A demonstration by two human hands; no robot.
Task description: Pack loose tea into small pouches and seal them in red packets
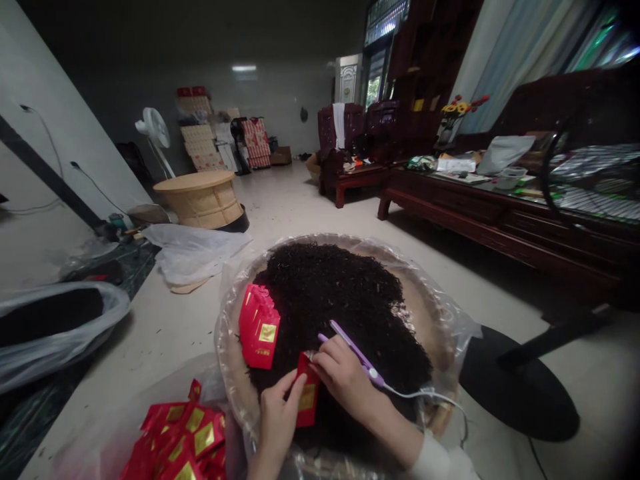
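My left hand (280, 407) pinches the side of a small red packet (307, 400) with a gold label, held over the front of a round tray. At its top edge, the fingers of my right hand (343, 377) are closed on the packet. A purple mini hair straightener (357, 352), its jaws apart and a white cord trailing right, lies along my right hand; I cannot tell whether the palm grips it. Dark loose tea leaves (325, 287) are heaped in the plastic-lined tray (425, 280). An overlapping stack of flat red packets (260, 327) rests at its left side.
Left of the tray, a clear plastic bag holds many red packets (185, 433). Another bag of dark leaves (50, 313) stands farther left. A fan base (520, 383) is close on the right. Beyond are a round wooden stand (200, 200) and a low dark table (465, 213).
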